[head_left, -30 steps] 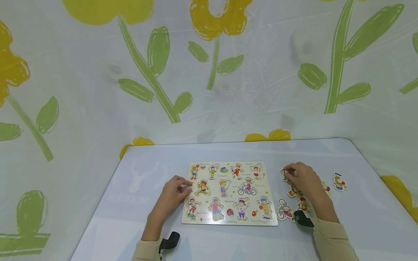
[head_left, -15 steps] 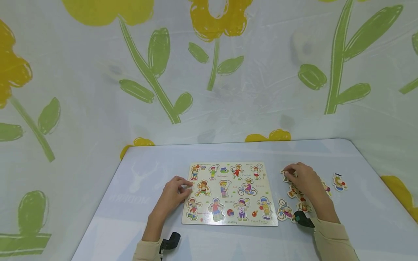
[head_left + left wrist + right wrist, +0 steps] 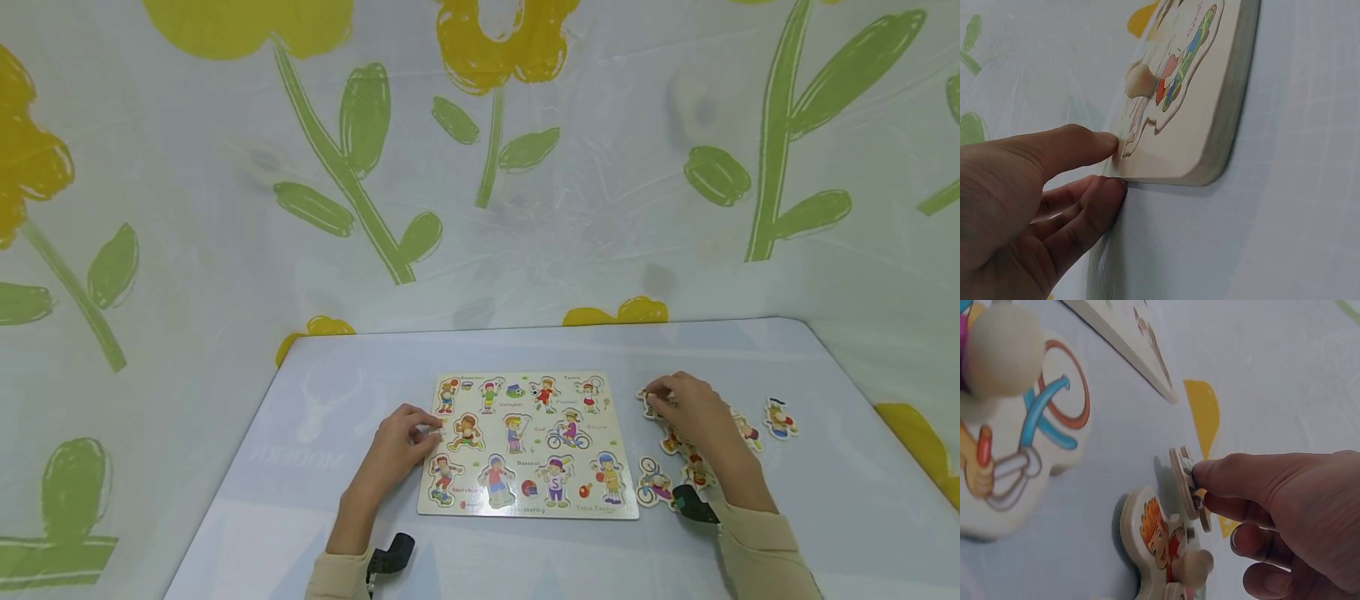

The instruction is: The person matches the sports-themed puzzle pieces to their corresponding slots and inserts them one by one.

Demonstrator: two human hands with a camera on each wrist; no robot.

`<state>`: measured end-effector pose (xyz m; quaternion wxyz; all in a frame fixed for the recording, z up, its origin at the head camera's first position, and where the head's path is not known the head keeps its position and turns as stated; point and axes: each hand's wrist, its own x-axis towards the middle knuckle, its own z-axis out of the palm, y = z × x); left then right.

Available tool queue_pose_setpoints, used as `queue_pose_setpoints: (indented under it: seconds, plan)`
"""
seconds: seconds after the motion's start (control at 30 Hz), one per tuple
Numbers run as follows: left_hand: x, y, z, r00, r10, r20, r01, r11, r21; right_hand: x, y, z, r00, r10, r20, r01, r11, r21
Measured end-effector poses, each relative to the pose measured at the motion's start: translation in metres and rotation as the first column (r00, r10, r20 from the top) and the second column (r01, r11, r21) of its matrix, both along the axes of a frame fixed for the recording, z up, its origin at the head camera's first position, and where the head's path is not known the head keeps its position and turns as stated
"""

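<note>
My left hand (image 3: 397, 442) holds the left edge of a wooden knob-puzzle board (image 3: 491, 437) with printed sports figures. In the left wrist view, the thumb (image 3: 1079, 145) is on its top edge and the fingers are curled against the side by the corner. To the board's right, my right hand (image 3: 693, 412) pinches a small wooden puzzle piece (image 3: 1188, 481) between thumb and forefinger. That piece stands tilted on edge in the right wrist view, its picture mostly turned away. Just below it lies an orange-haired figure piece (image 3: 1157, 540) with a round knob.
Several loose puzzle pieces lie under and around the right hand, including a bicycle piece (image 3: 655, 483) near the board's right edge. One piece (image 3: 780, 418) lies apart, farther right. A flower-print cloth (image 3: 570, 250) hangs behind the white table (image 3: 360, 375).
My right hand has shifted slightly left, toward the board, and the pinched piece has moved with it. The left hand and the board look the same.
</note>
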<state>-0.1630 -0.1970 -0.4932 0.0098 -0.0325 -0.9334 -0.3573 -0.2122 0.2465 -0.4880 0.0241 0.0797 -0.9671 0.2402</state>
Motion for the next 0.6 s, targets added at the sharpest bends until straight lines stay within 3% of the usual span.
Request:
queue_pose_setpoints:
  seconds: [0.6]
  plan:
    - [0.0,0.001,0.001,1.0,0.001,-0.004,-0.001,1.0,-0.009,0.006,-0.041,0.018,0.995,0.103,-0.015,-0.103,0.995,0.015]
